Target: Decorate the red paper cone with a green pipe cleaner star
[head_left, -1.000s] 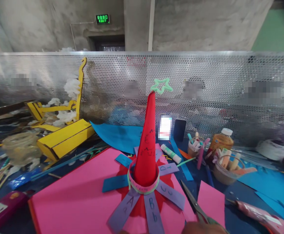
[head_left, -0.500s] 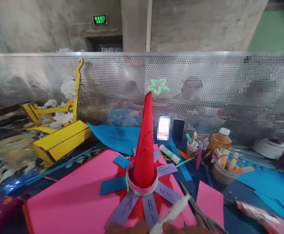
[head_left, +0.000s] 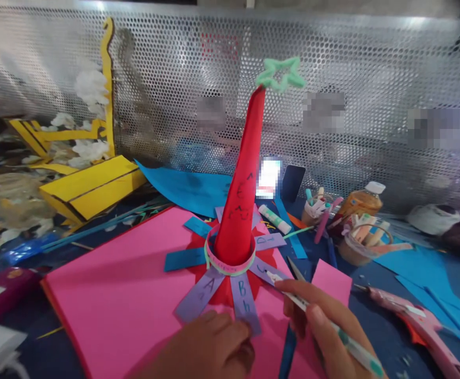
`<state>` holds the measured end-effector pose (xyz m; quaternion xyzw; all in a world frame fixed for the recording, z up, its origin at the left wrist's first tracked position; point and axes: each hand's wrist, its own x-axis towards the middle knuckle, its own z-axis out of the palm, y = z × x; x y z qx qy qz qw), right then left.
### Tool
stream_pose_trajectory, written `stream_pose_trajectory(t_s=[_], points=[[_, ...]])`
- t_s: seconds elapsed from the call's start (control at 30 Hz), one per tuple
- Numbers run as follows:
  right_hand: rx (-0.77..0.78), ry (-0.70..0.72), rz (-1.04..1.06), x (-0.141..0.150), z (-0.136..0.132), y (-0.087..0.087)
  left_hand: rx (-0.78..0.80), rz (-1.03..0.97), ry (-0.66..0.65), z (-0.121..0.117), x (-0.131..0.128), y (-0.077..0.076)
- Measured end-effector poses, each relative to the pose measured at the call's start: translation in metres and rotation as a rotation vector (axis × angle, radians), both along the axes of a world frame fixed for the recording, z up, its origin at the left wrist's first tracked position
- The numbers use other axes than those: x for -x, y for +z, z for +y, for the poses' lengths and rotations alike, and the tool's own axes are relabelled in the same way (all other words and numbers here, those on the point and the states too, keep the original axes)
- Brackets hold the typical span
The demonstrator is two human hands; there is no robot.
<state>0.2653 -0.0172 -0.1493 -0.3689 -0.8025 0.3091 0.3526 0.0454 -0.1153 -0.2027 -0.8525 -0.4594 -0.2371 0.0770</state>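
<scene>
Your right hand [head_left: 332, 308] clamped a slim white-green plastic marker [head_left: 350, 345], likely light, best pinched near its tip; left hand [head_left: 210, 345] curled, grip unclear, at six o'clock.

Your head-worn camera looks forward and down, close over your left hand [head_left: 208, 345] and right hand [head_left: 332, 306], across the tabletop [head_left: 52, 360] toward the perforated panel [head_left: 167, 79].

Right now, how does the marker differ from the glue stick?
The marker is slim; the glue stick looks thicker. The marker is in the right hand, tip at a purple strip; the glue stick lies untouched. Both show white and green.
</scene>
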Motion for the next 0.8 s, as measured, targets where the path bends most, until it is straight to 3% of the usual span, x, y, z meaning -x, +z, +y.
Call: stream_pose_trajectory(t_s=[0.1, 0.17, 0.47, 0.8], points=[[0.232, 0.105, -0.016, 0.012, 0.005, 0.004, -0.017, 0.079, 0.02, -0.003, -0.003, -0.002], [0.29, 0.204, -0.054, 0.021, 0.01, 0.003, -0.012, 0.111, 0.028, -0.004, -0.003, 0.001], [0.127, 0.258, -0.158, 0.026, 0.01, -0.011, 0.064, 0.195, 0.017, -0.007, 0.001, 0.017], [0.048, 0.314, -0.258, 0.028, 0.011, -0.012, 0.091, 0.183, 0.0, -0.009, 0.0, 0.026]])
